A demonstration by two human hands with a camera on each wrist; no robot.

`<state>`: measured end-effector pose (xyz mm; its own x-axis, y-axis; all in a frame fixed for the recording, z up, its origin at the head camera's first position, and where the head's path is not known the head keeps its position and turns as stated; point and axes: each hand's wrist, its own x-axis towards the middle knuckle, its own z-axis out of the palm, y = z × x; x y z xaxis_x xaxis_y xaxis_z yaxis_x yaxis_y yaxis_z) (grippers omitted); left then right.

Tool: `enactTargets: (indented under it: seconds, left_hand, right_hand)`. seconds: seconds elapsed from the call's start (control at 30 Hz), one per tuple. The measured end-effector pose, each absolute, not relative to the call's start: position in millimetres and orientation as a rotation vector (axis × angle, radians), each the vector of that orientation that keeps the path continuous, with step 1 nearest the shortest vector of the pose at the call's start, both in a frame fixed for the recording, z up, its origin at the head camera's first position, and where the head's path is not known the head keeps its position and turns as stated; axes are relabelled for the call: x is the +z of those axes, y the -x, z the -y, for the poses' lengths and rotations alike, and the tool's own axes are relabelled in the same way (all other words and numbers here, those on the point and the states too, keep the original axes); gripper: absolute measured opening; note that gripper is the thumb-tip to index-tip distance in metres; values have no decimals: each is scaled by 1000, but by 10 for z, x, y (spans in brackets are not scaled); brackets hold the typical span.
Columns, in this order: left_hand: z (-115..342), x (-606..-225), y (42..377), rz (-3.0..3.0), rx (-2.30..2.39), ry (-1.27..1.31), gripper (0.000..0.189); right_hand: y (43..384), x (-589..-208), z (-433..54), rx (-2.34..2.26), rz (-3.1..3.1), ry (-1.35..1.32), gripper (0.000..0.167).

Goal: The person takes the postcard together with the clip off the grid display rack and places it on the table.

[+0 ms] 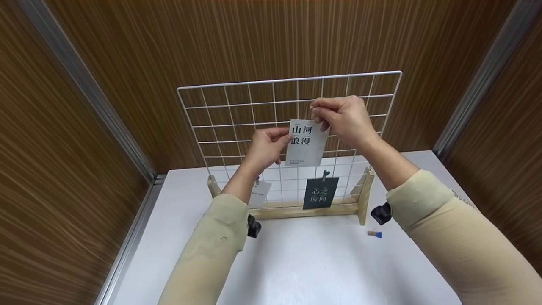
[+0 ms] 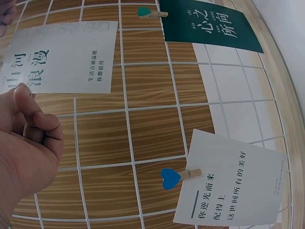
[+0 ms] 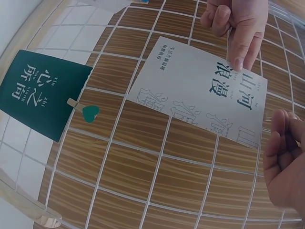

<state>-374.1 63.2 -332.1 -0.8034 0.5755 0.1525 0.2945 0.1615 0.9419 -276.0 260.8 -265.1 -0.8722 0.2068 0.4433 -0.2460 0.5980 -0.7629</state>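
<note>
My left hand [image 1: 263,149] pinches the left edge of a white card [image 1: 308,149] with dark printed characters, thumb on its front. The card is held up against a white wire grid panel [image 1: 237,104]. Over the card's upper right corner is my right hand [image 1: 345,120], thumb and fingertips brought together at the top edge; I cannot tell what is between them. Lower on the grid hangs a dark green card [image 1: 320,193] on a clothespin with a green heart [image 3: 90,113]. Another white card [image 2: 233,183] hangs at lower left from a clothespin with a blue heart [image 2: 170,179].
The grid stands in a wooden base [image 1: 296,212] on a white table [image 1: 305,254]. A small clothespin with a blue heart [image 1: 375,234] lies on the table right of the base. Brown wood-grain walls [image 1: 127,42] enclose the back and sides.
</note>
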Motion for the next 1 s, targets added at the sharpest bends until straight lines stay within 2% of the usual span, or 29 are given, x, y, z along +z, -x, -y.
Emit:
enactTargets:
  seconds: [0.37, 0.63, 1.0]
  left_hand:
    - [-650, -3335, 3744, -2089, 1759, -834, 28]
    - [-645, -3323, 3738, -2002, 1816, -787, 28]
    - [-593, -3321, 3746, -1937, 1837, -784, 27]
  right_hand:
    - [2676, -2696, -2642, 1383, 2201, -7, 17]
    - [2521, -2780, -2708, 1424, 2202, -2, 24]
    - [2359, -2937, -2895, 1505, 2134, 29, 20]
